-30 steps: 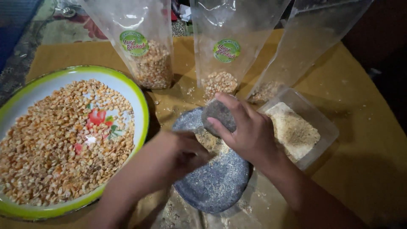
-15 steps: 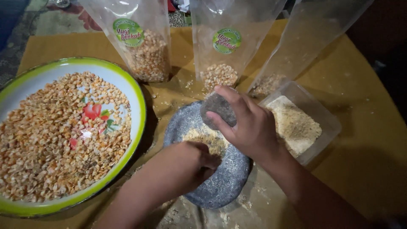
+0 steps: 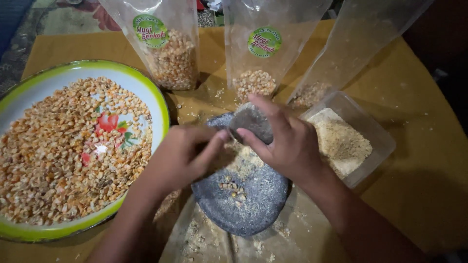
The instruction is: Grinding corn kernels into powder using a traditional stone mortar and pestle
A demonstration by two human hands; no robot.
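Note:
A flat grey stone mortar (image 3: 253,199) lies in the middle, with crushed meal and a few whole kernels (image 3: 233,187) on it. My right hand (image 3: 287,143) grips a grey stone pestle (image 3: 251,124) over the mortar's far side. My left hand (image 3: 183,156) hovers over the mortar's left edge, fingers pinched together and touching the pestle's near end; whether it holds anything is hidden. A wide enamel plate (image 3: 161,104) with a green rim, heaped with orange-yellow kernels (image 3: 63,151), sits at the left.
A clear plastic tub (image 3: 378,146) of pale ground meal stands right of the mortar. Three clear standing pouches are at the back: left (image 3: 165,44) and middle (image 3: 265,48) with kernels, right (image 3: 351,48) nearly bare. Crumbs scatter over the brown paper (image 3: 424,185).
The left hand has moved from the mortar's near side up toward the pestle, uncovering kernels on the stone. The right hand with the pestle has stayed near the far edge.

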